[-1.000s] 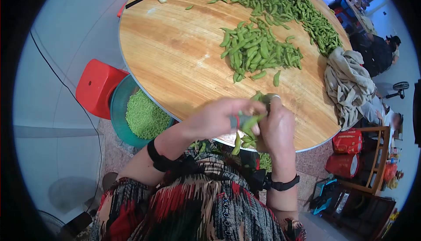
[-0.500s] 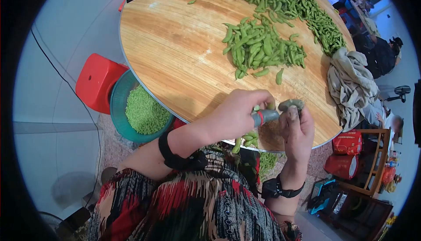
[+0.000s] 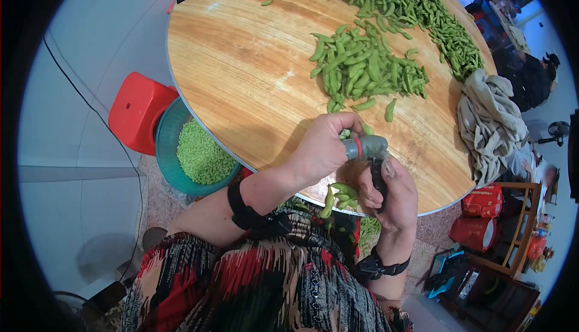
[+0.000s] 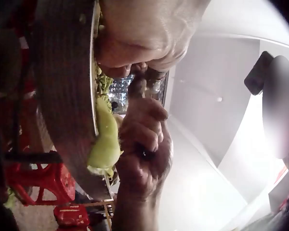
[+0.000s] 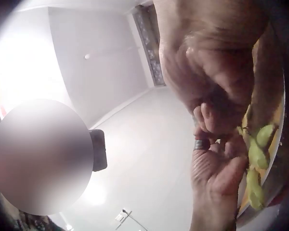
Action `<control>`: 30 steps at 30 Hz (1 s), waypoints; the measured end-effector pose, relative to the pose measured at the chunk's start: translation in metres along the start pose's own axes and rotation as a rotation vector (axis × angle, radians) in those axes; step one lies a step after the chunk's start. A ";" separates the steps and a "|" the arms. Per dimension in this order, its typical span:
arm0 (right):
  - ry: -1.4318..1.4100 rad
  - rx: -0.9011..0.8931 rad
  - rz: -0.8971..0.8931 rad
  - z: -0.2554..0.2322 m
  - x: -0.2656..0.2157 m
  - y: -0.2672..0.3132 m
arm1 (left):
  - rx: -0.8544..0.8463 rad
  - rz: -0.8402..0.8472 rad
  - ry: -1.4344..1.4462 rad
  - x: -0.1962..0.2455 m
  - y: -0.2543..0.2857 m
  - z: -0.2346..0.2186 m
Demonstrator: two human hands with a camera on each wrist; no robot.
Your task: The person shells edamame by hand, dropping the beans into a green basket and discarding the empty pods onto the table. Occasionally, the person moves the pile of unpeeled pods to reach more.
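My left hand (image 3: 322, 151) holds green soybean pods (image 3: 367, 129) in its curled fingers, above the near table edge. A grey cover (image 3: 373, 146) with a red band sits on its thumb, whose tip reaches the right hand. My right hand (image 3: 395, 196) is close beside it, fingers curled, thumb upright. Between that thumb and the fingers runs a narrow black strip (image 3: 378, 181); I cannot tell whether it is a finger cover. Several pods (image 3: 344, 196) lie at the table edge below the hands, and the left wrist view shows one pod (image 4: 105, 137) up close.
On the round wooden table (image 3: 241, 60) lie a small pod heap (image 3: 368, 66) and a larger one (image 3: 386, 0) behind. A crumpled cloth (image 3: 488, 114) is at the right edge. Lower left, a green basket (image 3: 166, 145) holds shelled beans (image 3: 202, 157) by a red stool (image 3: 136, 111).
The hands parted from a blurred, overlapping position around a pod, then came together again. The left thumb now points at the right hand, whose fingers have turned inward, exposing the black strip.
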State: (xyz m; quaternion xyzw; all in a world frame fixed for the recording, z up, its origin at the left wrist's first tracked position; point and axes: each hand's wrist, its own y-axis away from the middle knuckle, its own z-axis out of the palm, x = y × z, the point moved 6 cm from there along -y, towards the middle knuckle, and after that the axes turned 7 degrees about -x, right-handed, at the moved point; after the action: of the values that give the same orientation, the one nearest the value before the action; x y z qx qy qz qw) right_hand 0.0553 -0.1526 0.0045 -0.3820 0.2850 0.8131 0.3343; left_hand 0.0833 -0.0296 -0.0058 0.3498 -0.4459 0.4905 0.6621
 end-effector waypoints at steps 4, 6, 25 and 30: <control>0.014 0.170 -0.023 0.005 -0.002 -0.004 | -0.022 0.015 -0.043 0.007 0.002 0.004; -0.043 0.119 -0.023 0.007 -0.001 -0.006 | -0.023 0.040 -0.039 0.006 0.003 0.002; 0.110 0.171 -0.005 -0.009 -0.009 0.004 | -0.124 0.154 -0.153 0.016 0.010 0.012; 0.471 0.359 -0.214 -0.025 -0.038 0.008 | -0.165 0.272 -0.682 0.031 0.016 0.027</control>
State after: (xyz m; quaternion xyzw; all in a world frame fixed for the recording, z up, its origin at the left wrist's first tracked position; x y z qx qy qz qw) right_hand 0.0787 -0.1878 0.0230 -0.5228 0.4516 0.5990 0.4049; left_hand 0.0651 -0.0388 0.0327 0.3762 -0.7211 0.3918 0.4300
